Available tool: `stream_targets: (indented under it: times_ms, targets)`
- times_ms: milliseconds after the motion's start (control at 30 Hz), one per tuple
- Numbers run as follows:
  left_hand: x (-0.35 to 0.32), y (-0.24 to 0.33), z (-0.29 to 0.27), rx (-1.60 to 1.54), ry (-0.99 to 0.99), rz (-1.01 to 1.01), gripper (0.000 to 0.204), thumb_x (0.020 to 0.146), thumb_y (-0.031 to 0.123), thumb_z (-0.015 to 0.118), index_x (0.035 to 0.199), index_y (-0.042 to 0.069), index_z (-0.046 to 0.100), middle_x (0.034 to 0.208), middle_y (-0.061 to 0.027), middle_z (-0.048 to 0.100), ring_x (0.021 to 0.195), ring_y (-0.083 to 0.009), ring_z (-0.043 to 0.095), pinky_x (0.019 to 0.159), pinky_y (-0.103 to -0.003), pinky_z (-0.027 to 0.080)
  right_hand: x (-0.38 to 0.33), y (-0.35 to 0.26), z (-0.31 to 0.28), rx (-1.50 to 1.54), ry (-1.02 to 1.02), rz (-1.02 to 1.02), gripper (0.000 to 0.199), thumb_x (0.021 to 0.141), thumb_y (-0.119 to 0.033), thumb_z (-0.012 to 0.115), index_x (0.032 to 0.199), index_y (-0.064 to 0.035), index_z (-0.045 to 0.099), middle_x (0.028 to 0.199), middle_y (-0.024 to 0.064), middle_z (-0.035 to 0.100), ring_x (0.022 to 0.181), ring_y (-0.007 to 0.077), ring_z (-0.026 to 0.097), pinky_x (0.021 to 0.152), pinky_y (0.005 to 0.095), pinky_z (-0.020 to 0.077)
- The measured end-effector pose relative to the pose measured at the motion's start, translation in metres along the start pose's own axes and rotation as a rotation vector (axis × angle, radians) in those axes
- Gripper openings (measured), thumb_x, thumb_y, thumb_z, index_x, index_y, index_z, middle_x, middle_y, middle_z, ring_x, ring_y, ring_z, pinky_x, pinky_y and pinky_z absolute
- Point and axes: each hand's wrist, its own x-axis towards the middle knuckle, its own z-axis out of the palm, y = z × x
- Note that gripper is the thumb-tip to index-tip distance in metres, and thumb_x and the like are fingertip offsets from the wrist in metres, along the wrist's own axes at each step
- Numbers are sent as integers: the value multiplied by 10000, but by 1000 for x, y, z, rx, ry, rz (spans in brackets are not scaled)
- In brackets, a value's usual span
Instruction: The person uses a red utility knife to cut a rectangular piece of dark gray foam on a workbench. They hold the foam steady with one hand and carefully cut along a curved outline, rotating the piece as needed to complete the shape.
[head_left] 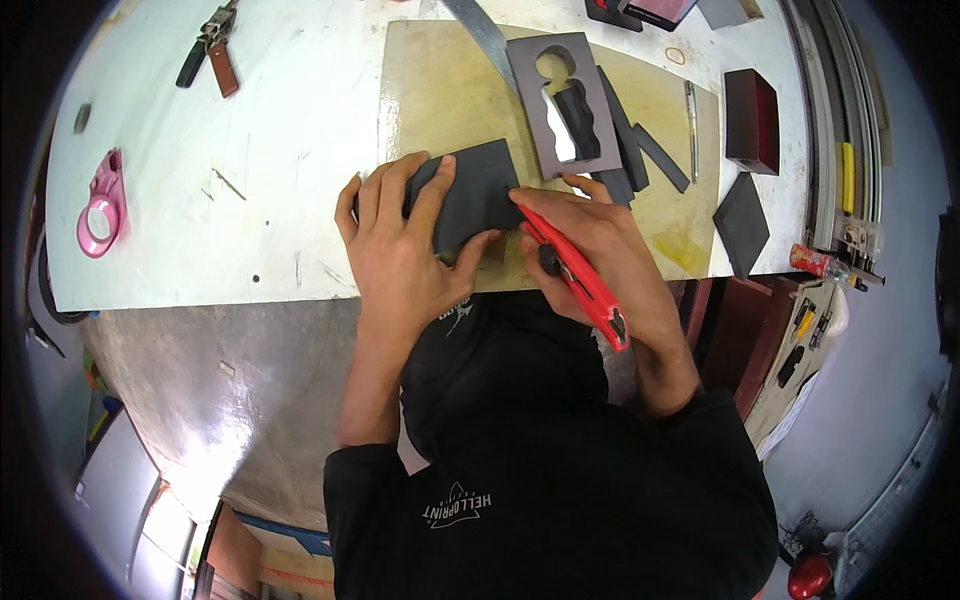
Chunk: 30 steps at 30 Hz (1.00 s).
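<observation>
A dark grey, flat rectangular piece (478, 185), which looks like foam, lies on the cutting mat near the table's front edge. My left hand (395, 225) grips it, fingers over its left part and thumb at the near edge. In my right hand (615, 245) is a red box cutter (585, 285), its front end at the piece's right edge. My hand and the handle hide the blade. Just beyond my right hand lies a grey foam insert (525, 75) with a cut-out opening. Dark strips (660, 158) lie beside it, some partly under it.
The translucent yellowish mat (440, 80) covers the middle of the white table. A steel ruler (480, 35) reaches in from the far edge. A pink tape dispenser (100, 215) and keys (215, 50) lie left; a dark red box (750, 120) and dark square (742, 222) lie right.
</observation>
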Motion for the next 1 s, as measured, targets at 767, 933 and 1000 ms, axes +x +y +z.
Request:
stream_targets:
  times_ms: [767,933,1000]
  targets:
    - [0,-5,-1,12,-26,4,732,666,353,922,1311,94,691,1327,-112,614,1262,-311,548,1126,-492,307,-14,-9,10,-97,390,-158,369,846,53,693,1215,65,683,1063,214,767,1019,316,767,1074,526,485]
    - [-1,-5,1,24,-16,22,741,665,362,925,1315,96,687,1333,-114,614,1265,-315,546,1123,-490,309,-19,24,39,-43,393,-178,418,856,88,693,1270,66,641,1074,233,760,1028,309,768,1083,516,489]
    - [-1,-4,0,31,-15,20,744,667,368,925,1316,95,686,1335,-114,614,1267,-315,546,1122,-491,309,-21,26,42,-29,411,-179,415,861,82,696,1272,67,640,1081,238,757,1019,311,769,1082,519,491]
